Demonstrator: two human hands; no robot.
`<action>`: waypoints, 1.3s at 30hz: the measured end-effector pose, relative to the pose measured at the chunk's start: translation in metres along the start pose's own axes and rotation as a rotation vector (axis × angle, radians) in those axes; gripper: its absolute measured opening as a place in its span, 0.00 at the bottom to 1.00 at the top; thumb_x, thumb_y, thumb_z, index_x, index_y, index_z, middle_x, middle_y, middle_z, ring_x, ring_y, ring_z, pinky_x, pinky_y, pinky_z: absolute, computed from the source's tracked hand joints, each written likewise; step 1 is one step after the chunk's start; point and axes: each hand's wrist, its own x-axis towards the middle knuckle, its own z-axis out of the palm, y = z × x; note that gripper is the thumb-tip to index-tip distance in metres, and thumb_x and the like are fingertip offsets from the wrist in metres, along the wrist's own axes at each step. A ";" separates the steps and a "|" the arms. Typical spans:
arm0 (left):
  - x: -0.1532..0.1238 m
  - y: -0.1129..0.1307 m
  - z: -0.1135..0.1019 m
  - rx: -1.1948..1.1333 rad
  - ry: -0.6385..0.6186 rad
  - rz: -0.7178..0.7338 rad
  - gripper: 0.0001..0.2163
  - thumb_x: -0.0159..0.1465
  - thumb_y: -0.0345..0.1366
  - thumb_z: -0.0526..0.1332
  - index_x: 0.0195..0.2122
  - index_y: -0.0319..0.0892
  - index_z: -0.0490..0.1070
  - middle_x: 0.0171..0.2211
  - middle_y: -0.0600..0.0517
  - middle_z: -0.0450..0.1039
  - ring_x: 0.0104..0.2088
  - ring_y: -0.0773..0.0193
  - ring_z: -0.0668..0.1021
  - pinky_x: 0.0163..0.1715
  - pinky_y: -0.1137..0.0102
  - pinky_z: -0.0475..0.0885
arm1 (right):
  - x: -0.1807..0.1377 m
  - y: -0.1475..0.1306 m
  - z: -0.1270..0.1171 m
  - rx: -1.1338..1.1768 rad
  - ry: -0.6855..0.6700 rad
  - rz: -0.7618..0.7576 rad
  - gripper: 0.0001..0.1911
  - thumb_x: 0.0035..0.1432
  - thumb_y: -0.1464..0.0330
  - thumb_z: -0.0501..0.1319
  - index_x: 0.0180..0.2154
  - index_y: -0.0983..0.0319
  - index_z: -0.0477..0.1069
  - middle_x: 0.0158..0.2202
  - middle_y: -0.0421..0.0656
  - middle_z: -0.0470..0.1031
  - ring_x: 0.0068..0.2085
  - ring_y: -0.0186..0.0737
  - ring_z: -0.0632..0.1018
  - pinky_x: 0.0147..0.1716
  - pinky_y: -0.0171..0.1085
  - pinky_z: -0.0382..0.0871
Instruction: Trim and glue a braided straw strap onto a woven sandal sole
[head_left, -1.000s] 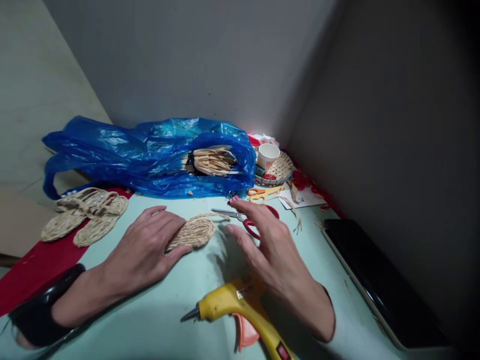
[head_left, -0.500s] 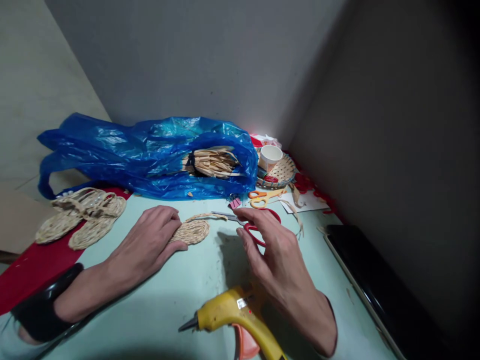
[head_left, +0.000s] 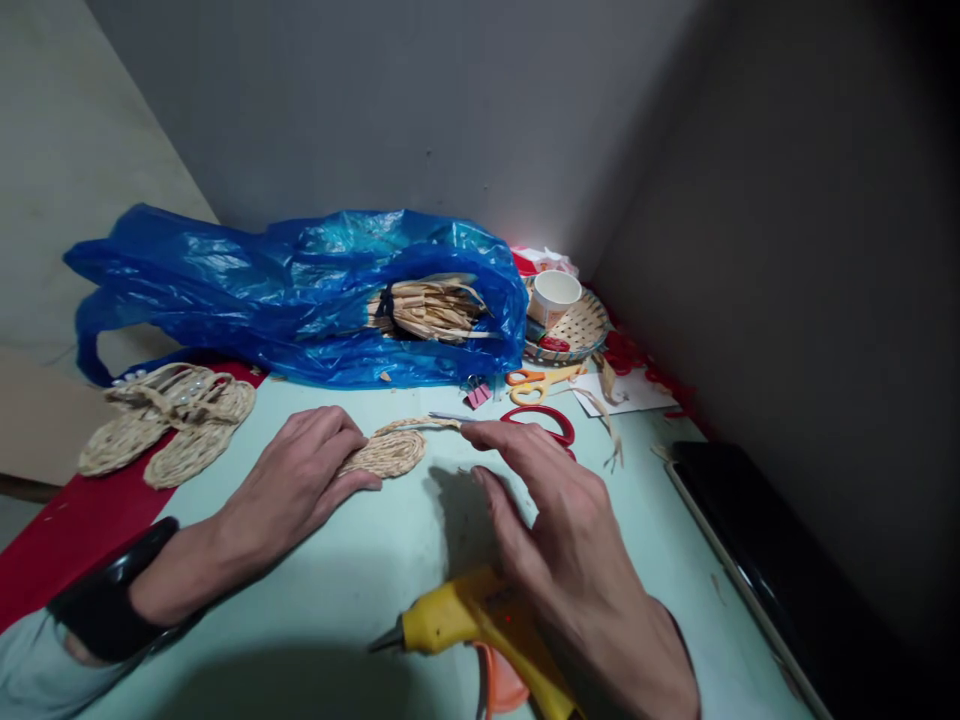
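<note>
My left hand (head_left: pixel 311 465) holds down a coiled, braided straw sole (head_left: pixel 390 455) on the table, fingers closed over its left end. A loose tail of straw braid (head_left: pixel 420 424) runs from the sole toward the right. My right hand (head_left: pixel 555 510) hovers by the tail's end, thumb and index finger apart, with nothing visible between them. The index fingertip is at the braid's end; whether it touches I cannot tell. Behind that hand lie red-handled scissors (head_left: pixel 551 412), partly hidden. A yellow glue gun (head_left: pixel 450 612) lies below, its handle partly covered by the right forearm.
A blue plastic bag (head_left: pixel 262 290) with a bundle of dried straw (head_left: pixel 435 308) lies along the back. Straw sandals (head_left: pixel 169 425) sit left. Orange-yellow scissors (head_left: pixel 536 385), a pink binder clip (head_left: pixel 477 395) and a woven basket (head_left: pixel 585 335) with a paper cup (head_left: pixel 555 297) stand behind. A black object (head_left: pixel 757 540) lies right.
The view has shifted slightly. My right hand has moved a little, its index fingertip now at the braid's loose end and over part of the red scissors. My left hand stays on the sole.
</note>
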 end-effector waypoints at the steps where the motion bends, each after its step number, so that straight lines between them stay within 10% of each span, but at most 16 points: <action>1: 0.000 0.000 -0.001 -0.002 -0.004 -0.005 0.24 0.71 0.59 0.53 0.38 0.42 0.76 0.37 0.45 0.77 0.38 0.50 0.78 0.41 0.56 0.72 | 0.001 -0.001 -0.001 0.005 0.003 -0.001 0.15 0.69 0.76 0.57 0.54 0.63 0.74 0.50 0.46 0.81 0.51 0.43 0.79 0.54 0.42 0.72; 9: 0.004 0.011 -0.021 -0.079 -0.032 -0.081 0.23 0.71 0.54 0.56 0.50 0.41 0.80 0.45 0.42 0.82 0.45 0.46 0.82 0.46 0.54 0.75 | 0.005 0.009 0.003 0.005 0.013 -0.077 0.15 0.67 0.78 0.54 0.49 0.66 0.76 0.46 0.52 0.84 0.46 0.50 0.82 0.48 0.49 0.76; 16: 0.015 0.013 -0.047 -0.279 0.032 -0.200 0.17 0.71 0.46 0.57 0.34 0.45 0.81 0.34 0.50 0.84 0.35 0.57 0.83 0.38 0.66 0.77 | 0.003 0.006 0.001 0.024 -0.019 -0.047 0.13 0.68 0.76 0.55 0.48 0.66 0.77 0.44 0.51 0.84 0.44 0.48 0.83 0.47 0.48 0.77; 24: 0.012 0.044 -0.026 -0.516 0.101 -0.145 0.13 0.73 0.36 0.55 0.43 0.48 0.82 0.37 0.51 0.80 0.38 0.60 0.82 0.38 0.68 0.77 | 0.005 0.008 0.005 0.360 -0.113 0.356 0.26 0.67 0.60 0.63 0.63 0.61 0.64 0.52 0.52 0.80 0.46 0.49 0.82 0.48 0.50 0.78; 34: 0.039 0.040 -0.020 -0.659 -0.174 -0.072 0.03 0.68 0.35 0.62 0.41 0.49 0.75 0.29 0.56 0.82 0.28 0.61 0.82 0.31 0.67 0.75 | 0.013 0.029 0.002 0.449 -0.140 0.303 0.22 0.66 0.69 0.61 0.60 0.59 0.65 0.37 0.39 0.76 0.35 0.39 0.76 0.36 0.38 0.73; 39: 0.049 0.038 -0.023 -0.752 -0.242 -0.113 0.15 0.66 0.36 0.63 0.52 0.51 0.65 0.34 0.55 0.83 0.30 0.60 0.85 0.33 0.66 0.81 | 0.012 0.035 0.000 0.404 -0.173 0.265 0.22 0.68 0.66 0.62 0.61 0.58 0.65 0.37 0.39 0.75 0.38 0.42 0.75 0.38 0.39 0.72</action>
